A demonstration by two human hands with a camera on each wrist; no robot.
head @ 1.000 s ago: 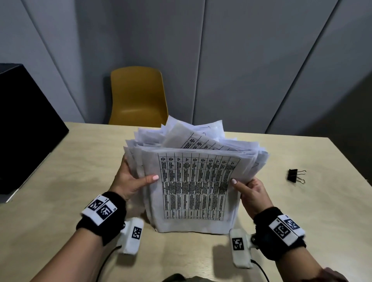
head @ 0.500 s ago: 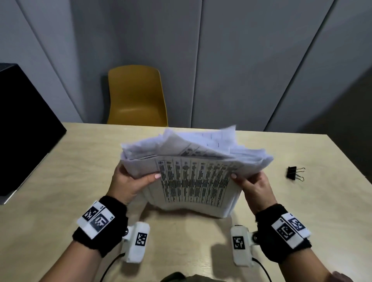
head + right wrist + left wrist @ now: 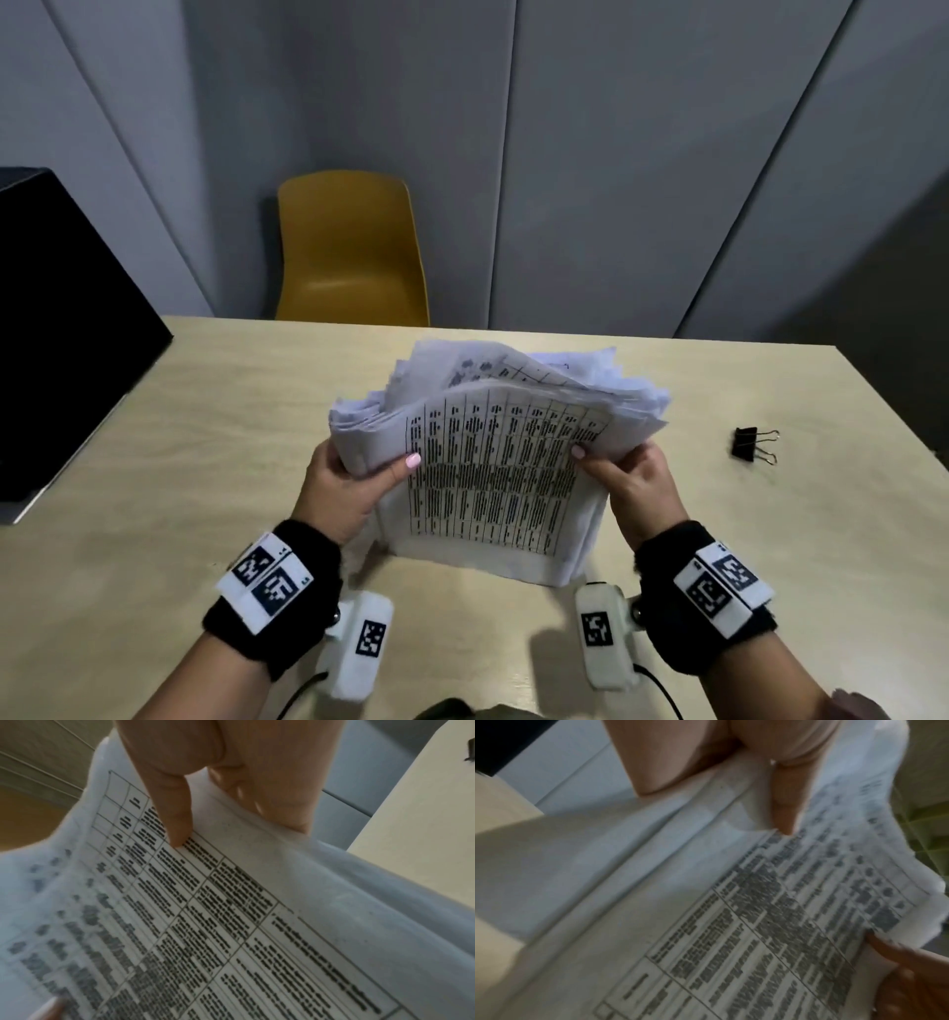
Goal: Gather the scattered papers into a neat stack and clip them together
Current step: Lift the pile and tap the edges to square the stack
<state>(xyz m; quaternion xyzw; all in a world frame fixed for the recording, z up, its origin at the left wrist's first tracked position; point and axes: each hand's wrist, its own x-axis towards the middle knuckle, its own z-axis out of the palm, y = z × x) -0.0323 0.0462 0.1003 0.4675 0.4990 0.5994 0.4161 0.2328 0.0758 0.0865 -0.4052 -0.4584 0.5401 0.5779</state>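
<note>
A thick, uneven stack of papers (image 3: 493,478) stands on its lower edge on the wooden table (image 3: 179,452), its top printed with a table and bowing toward me. My left hand (image 3: 354,478) grips the stack's left side, thumb on the front sheet. My right hand (image 3: 631,478) grips the right side the same way. In the left wrist view the papers (image 3: 731,923) fill the frame, with my left thumb (image 3: 785,805) pressed on them. In the right wrist view the papers (image 3: 231,923) show under my right thumb (image 3: 177,817). A black binder clip (image 3: 752,444) lies on the table to the right.
A black box-like object (image 3: 61,334) sits on the table's left side. A yellow chair (image 3: 349,252) stands behind the far edge, before grey wall panels. Bare table surface lies left, right and in front of the stack.
The stack went from upright to lifted and tilted flat, then came back down on its lower edge. Both hands kept hold of its sides throughout.
</note>
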